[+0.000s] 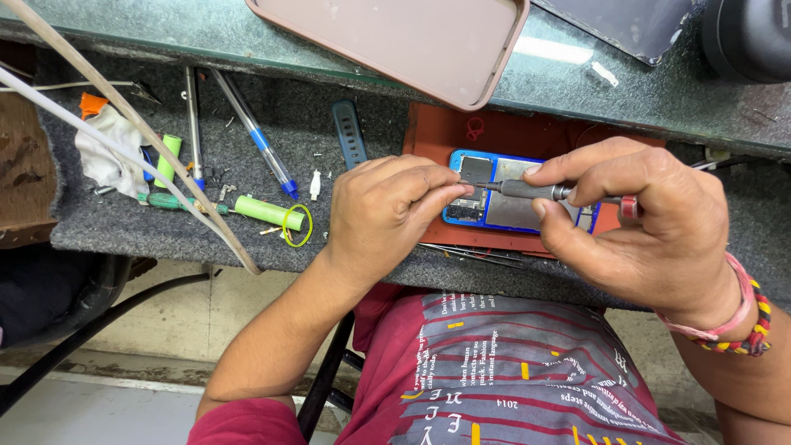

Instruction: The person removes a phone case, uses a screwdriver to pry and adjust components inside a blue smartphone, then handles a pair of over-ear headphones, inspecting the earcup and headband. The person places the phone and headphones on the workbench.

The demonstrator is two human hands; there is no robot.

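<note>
Head view: hands (395, 210) cover blue phone (503, 194); screwdriver (535, 191) tip hidden.

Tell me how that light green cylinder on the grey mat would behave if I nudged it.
The light green cylinder is round and lies on its side, so it would probably roll. The fuzzy grey mat might slow it. The yellow-green ring at its right end could block rolling that way. It looks rigid, not floppy.
</note>
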